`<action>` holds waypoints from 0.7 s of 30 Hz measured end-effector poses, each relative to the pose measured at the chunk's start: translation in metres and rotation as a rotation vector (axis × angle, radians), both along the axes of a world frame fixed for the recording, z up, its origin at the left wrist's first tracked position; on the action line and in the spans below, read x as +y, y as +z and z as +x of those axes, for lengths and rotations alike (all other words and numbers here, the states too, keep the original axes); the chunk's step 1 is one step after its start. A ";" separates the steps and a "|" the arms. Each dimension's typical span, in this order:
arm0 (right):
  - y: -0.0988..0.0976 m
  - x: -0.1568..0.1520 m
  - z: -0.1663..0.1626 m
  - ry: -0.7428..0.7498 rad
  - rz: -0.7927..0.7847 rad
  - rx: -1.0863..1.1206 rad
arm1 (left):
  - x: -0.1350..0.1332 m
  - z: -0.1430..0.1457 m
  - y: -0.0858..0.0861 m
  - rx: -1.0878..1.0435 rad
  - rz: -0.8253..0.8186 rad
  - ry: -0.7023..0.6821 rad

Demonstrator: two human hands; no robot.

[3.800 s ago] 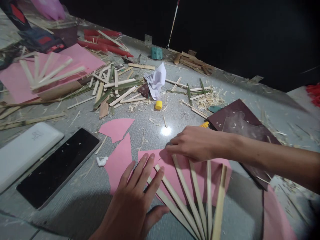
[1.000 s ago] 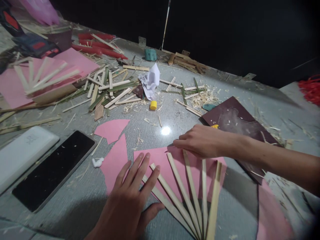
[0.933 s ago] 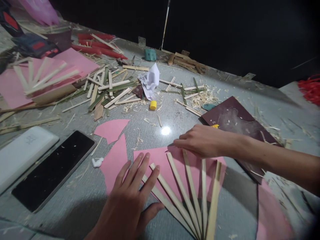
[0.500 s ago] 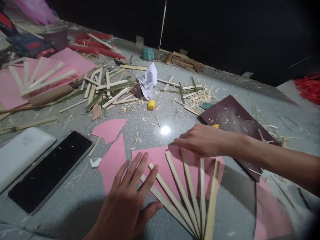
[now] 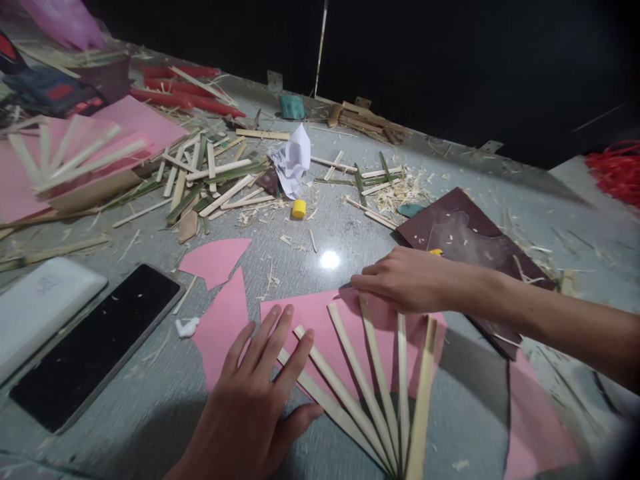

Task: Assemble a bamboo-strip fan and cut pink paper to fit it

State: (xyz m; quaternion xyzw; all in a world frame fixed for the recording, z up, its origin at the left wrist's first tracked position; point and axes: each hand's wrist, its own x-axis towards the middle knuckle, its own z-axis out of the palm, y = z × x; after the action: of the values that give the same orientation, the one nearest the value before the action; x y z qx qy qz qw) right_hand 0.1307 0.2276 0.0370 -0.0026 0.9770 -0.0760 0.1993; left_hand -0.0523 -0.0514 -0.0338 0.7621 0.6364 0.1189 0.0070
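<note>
Several pale bamboo strips [image 5: 360, 373] spread like fan ribs over a sheet of pink paper [image 5: 320, 308], meeting at the bottom edge of the view. My left hand [image 5: 260, 380] lies flat with fingers apart, its fingertips on the paper's left part and the leftmost strips. At the paper's far edge, my right hand [image 5: 395, 280] is closed, fingers pressed together and pointing left. What its fingertips hold, if anything, is hidden. Left of the sheet lie a curved pink paper offcut [image 5: 225, 333] and a smaller pink piece [image 5: 215, 260].
A phone [image 5: 97, 347] and a white power bank [image 5: 47, 307] lie at left. Behind are bamboo scraps [image 5: 210, 180], crumpled white paper [image 5: 295, 160] and a yellow cap [image 5: 299, 209]. A dark brown board [image 5: 465, 233] lies under my right forearm. Another fan [image 5: 75, 153] rests at far left.
The view has shifted slightly, so most things sit a little further left. Both hands keep nearly the same places on the paper; nothing is visibly picked up or let go.
</note>
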 end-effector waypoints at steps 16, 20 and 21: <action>0.003 -0.001 0.006 -0.045 -0.029 0.009 | 0.000 0.001 -0.001 0.019 0.007 -0.009; 0.006 -0.002 0.008 -0.072 -0.028 -0.021 | 0.000 -0.001 0.000 0.021 0.018 -0.012; 0.006 -0.002 0.008 -0.079 -0.023 -0.032 | 0.000 -0.001 0.000 0.020 0.019 -0.014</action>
State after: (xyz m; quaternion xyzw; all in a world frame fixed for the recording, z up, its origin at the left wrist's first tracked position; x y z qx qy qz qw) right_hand 0.1388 0.2252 0.0429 0.0348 0.9721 -0.0950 0.2116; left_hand -0.0533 -0.0517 -0.0341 0.7678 0.6299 0.1171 -0.0059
